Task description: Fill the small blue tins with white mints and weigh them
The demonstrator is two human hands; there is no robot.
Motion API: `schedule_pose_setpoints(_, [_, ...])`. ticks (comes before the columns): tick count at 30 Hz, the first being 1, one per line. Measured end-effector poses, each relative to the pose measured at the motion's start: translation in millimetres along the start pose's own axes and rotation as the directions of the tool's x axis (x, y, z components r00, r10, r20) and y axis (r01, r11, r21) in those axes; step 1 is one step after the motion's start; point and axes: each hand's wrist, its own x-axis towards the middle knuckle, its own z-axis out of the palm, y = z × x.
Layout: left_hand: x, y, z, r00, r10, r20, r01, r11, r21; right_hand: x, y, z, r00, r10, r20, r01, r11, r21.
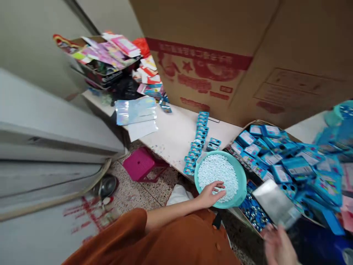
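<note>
**L hand (212, 195) over pellets (213, 169), R hand (280, 244) at bag (275, 202)**

Pellets, white & v. small, fill much of a teal basin (242, 186) at the front edge of the white table (172, 136), right in front of the person. L hand reaches over the near rim, palm turned sideways; thumb & fingers curved, spread w/ a gap btwn, nothing seen in the gap. Can't tell if fingertips touch pellets.

R hand is low at frame bottom, well to the right of the basin, blurred. Bag, silvery & flat-looking, is just above it, near corner at the fingertips; looks touched, but can't tell if fingers pinch it or are pressed together. Bag lies across the view btwn the blue bits (255, 213) & the heap of blue boxes (298, 167).

Blue bits, shiny, sit just right of the basin, low; heap is behind & right of them. Left of basin: long row of small packs (196, 149) running toward the back, plus a short stack (213, 144) just right of the row, behind the basin.

Farther left on table: pouches (136, 110), shiny, w/ a white sheet (142, 129) partly under. Big carton (204, 22) stands behind, printed red. Pink stool (140, 163) on floor, left.
</note>
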Motion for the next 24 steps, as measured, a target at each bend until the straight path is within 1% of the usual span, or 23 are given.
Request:
schedule_pose_setpoints(1, [-1,-1,-6.6,0.997,-0.057,-0.056,0.047,0.987,-0.156,-9,4,51,0.998,0.059,0.014,-0.06,0.994,0.088])
schedule_pose_setpoints(2, [-1,0,-15.0,0.985,-0.113,-0.132,0.067,0.949,-0.309,-18,7,100,0.989,0.126,0.074,-0.135,0.981,0.14])
schedule_pose_setpoints(3, [0,0,-25.7,0.96,-0.167,-0.223,0.053,0.895,-0.444,-29,10,147,0.97,0.184,0.161,-0.209,0.966,0.154])
schedule_pose_setpoints(4, [1,1,-38.9,0.921,-0.215,-0.326,0.002,0.838,-0.546,-39,14,190,0.941,0.223,0.255,-0.267,0.952,0.153])
schedule_pose_setpoints(5, [4,2,-54.6,0.866,-0.249,-0.432,-0.078,0.789,-0.61,-50,18,229,0.899,0.256,0.354,-0.321,0.937,0.137])
schedule_pose_setpoints(6, [7,3,-73.0,0.805,-0.269,-0.529,-0.166,0.753,-0.636,-61,23,262,0.855,0.284,0.434,-0.364,0.925,0.112])
schedule_pose_setpoints(7, [10,2,-93.6,0.743,-0.273,-0.611,-0.252,0.732,-0.633,-72,28,290,0.808,0.299,0.507,-0.393,0.915,0.087])
schedule_pose_setpoints(8, [13,0,-116.2,0.685,-0.265,-0.679,-0.327,0.721,-0.611,-81,34,312,0.764,0.303,0.57,-0.406,0.912,0.058])
schedule_pose_setpoints(9, [16,-4,-140.1,0.64,-0.253,-0.726,-0.376,0.721,-0.582,-89,40,329,0.722,0.303,0.621,-0.399,0.917,0.016])
schedule_pose_setpoints(10, [19,-10,-164.9,0.607,-0.242,-0.757,-0.397,0.732,-0.553,-95,46,340,0.689,0.298,0.661,-0.371,0.928,-0.033])
schedule_pose_setpoints(11, [22,-18,-189.7,0.592,-0.239,-0.769,-0.386,0.754,-0.532,-98,52,346,0.666,0.29,0.688,-0.323,0.943,-0.084])
schedule_pose_setpoints(12, [24,-27,-214.0,0.59,-0.249,-0.768,-0.34,0.786,-0.516,-98,59,347,0.653,0.28,0.704,-0.262,0.955,-0.137])
schedule_pose_setpoints(13, [27,-37,-237.1,0.59,-0.265,-0.763,-0.266,0.828,-0.493,-95,65,343,0.65,0.271,0.71,-0.195,0.962,-0.189])
schedule_pose_setpoints(14, [30,-46,-258.6,0.6,-0.284,-0.748,-0.164,0.872,-0.462,-89,71,335,0.661,0.261,0.703,-0.129,0.963,-0.236])
schedule_pose_setpoints(15, [33,-56,-277.9,0.606,-0.289,-0.741,-0.061,0.912,-0.406,-81,76,322,0.683,0.255,0.685,-0.073,0.956,-0.283])
schedule_pose_setpoints(16, [38,-64,-294.7,0.627,-0.281,-0.727,0.033,0.942,-0.335,-71,81,307,0.715,0.251,0.652,-0.028,0.943,-0.332])
schedule_pose_setpoints(17, [44,-72,-309.0,0.659,-0.262,-0.705,0.11,0.961,-0.255,-60,85,288,0.765,0.242,0.597,0.003,0.926,-0.378])
schedule_pose_setpoints(18, [51,-79,-320.8,0.699,-0.238,-0.675,0.166,0.971,-0.171,-48,88,268,0.813,0.222,0.538,0.031,0.906,-0.421])
schedule_pose_setpoints(19, [59,-85,-330.1,0.746,-0.215,-0.631,0.21,0.974,-0.083,-37,91,248,0.847,0.208,0.488,0.055,0.88,-0.471])
schedule_pose_setpoints(20, [68,-90,-337.4,0.79,-0.198,-0.581,0.243,0.97,0.0,-27,93,227,0.873,0.205,0.443,0.061,0.854,-0.516])
schedule_pose_setpoints(21, [76,-95,-342.8,0.824,-0.189,-0.534,0.268,0.961,0.073,-19,94,208,0.897,0.203,0.393,0.055,0.83,-0.554])
schedule_pose_setpoints(22, [85,-99,-346.9,0.849,-0.188,-0.494,0.287,0.949,0.132,-12,95,191,0.912,0.205,0.354,0.049,0.805,-0.592])
schedule_pose_setpoints(24, [102,-106,-352.4,0.876,-0.196,-0.44,0.314,0.926,0.211,-3,95,163,0.938,0.201,0.283,0.035,0.756,-0.654])
